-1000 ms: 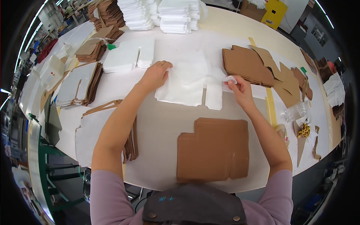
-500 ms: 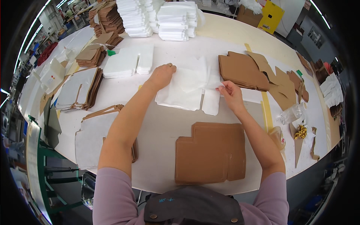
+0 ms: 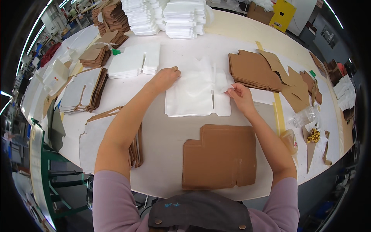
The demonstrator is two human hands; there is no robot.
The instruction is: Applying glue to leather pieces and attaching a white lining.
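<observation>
White thin sheets (image 3: 188,102), cut with a narrow slot on the right, lie in the middle of the table. My left hand (image 3: 165,79) has its fingers curled on their upper left edge. My right hand (image 3: 240,96) pinches a small lifted white flap at the right side, beside the slot's narrower strip. Closer to me, a flat brown cut piece (image 3: 218,156) with a notched corner rests on a grey mat (image 3: 162,150).
Brown piece stacks stand right (image 3: 251,69) and left (image 3: 81,92); more lie lower left (image 3: 98,143). White stacks (image 3: 145,15) fill the back. A clear bottle (image 3: 303,118), yellow spotted scrunchie (image 3: 313,135) and yellow tape (image 3: 278,112) are at right; a green frame (image 3: 50,162) stands lower left.
The white sheets have shifted slightly toward me and sit straighter. My right hand has moved a little down and leftward with the pinched flap; my left hand has moved slightly toward me.
</observation>
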